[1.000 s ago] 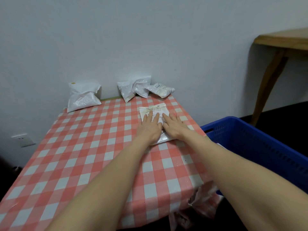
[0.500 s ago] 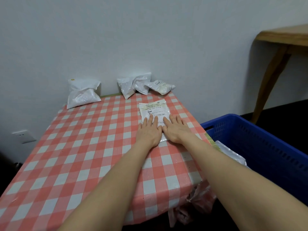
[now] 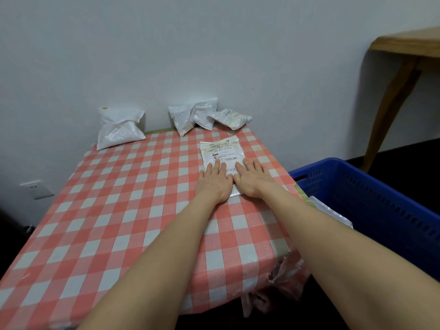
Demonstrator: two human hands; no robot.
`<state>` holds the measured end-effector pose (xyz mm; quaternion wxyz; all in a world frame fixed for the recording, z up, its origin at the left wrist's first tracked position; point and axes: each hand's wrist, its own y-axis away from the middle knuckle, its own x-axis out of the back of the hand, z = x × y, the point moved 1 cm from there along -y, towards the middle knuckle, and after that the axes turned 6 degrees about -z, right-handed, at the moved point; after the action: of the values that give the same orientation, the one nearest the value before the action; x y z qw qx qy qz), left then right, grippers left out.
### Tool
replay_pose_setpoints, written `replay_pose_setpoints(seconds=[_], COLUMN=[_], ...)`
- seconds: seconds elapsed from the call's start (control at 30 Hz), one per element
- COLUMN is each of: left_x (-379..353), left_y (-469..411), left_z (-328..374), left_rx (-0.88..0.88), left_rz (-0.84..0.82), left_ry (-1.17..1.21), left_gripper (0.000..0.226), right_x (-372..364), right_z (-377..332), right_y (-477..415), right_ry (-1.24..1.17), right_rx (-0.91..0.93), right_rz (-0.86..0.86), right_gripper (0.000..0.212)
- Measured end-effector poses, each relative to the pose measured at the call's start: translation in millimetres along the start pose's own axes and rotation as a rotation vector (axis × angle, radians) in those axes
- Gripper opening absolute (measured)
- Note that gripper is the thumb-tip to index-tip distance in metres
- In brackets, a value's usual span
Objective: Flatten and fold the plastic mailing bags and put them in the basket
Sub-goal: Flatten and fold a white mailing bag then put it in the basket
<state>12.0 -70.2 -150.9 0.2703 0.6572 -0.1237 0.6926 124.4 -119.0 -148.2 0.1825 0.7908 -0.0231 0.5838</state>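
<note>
Grip unclenched: left hand (image 3: pixel 215 183), right hand (image 3: pixel 250 180) pressed flat on mailing bag (image 3: pixel 220 150); checked tabletop (image 3: pixel 119 210) backed by white wall (image 3: pixel 214 44).

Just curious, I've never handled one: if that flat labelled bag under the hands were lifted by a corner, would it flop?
Probably floppy: the labelled bag looks thin, pressed flat by the left hand and right hand. Likely light, since it seems empty. Its shiny plastic might slide.

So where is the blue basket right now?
Head view, right side: the blue basket sits low beside the right edge of the checked table, with a plastic bag lying inside it.
</note>
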Motion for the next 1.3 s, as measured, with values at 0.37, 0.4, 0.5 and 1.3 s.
replay_pose_setpoints(seconds=[0.37, 0.4, 0.5, 1.3], left_x=[3, 2, 1, 42], left_y=[-2, -3, -4, -17], left_z=[-1, -1, -3, -7], left_rx=[-0.003, -0.003, -0.003, 0.214], left_rz=[-0.052, -0.055, -0.054, 0.158], left_ry=[-0.001, -0.004, 0.0, 0.531], left_gripper=[0.056, 0.056, 0.056, 0.052], right_x=[7, 7, 6, 41], right_z=[0, 0, -1, 9], right_y=[0, 0, 0, -4], right_ry=[0.008, 0.009, 0.002, -0.712], right_rx=[-0.008, -0.007, 0.001, -0.11], right_rz=[-0.087, -0.09, -0.083, 0.145], right_gripper=[0.059, 0.059, 0.058, 0.057])
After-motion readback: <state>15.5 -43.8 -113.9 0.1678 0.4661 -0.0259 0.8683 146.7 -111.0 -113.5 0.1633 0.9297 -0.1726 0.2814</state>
